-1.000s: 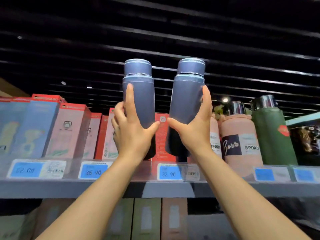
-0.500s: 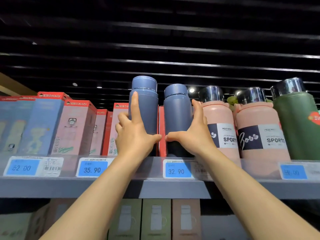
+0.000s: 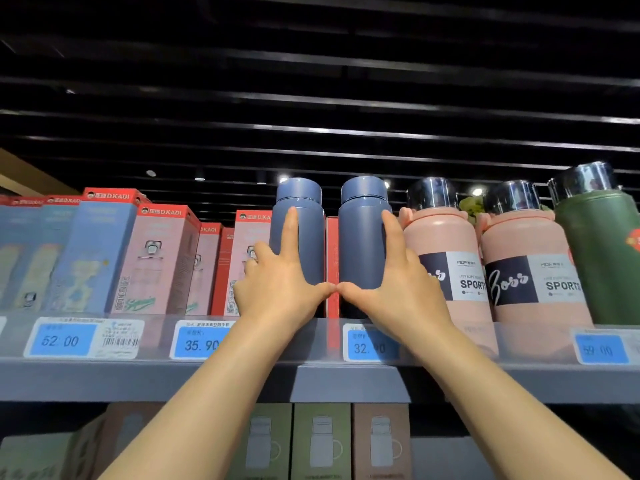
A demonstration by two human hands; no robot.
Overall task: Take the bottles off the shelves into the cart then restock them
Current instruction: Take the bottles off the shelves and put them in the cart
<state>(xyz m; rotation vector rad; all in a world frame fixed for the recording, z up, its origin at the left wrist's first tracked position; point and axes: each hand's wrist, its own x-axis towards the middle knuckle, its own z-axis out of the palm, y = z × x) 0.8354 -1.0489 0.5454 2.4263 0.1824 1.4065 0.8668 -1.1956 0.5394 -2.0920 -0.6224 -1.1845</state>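
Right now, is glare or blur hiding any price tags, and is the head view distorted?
Head view: the clear shelf strip hazes the tags; 35.90 is readable, 32 tag partly smeared, 59.00 blurred. Ceiling lights glint off the chrome caps. Wide-angle bending tilts the green bottle at the right edge. Both hands sharp.

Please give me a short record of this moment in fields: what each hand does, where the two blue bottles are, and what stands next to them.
left hand: grips the left blue bottle, index finger straight up its side
right hand: grips the right blue bottle
bottles: both upright on the shelf, apart, a red box showing between them
thumbs: tips meet in front
left neighbours: D.KADI boxes
right neighbours: pink bottles, green bottle
price tag below: 32.90
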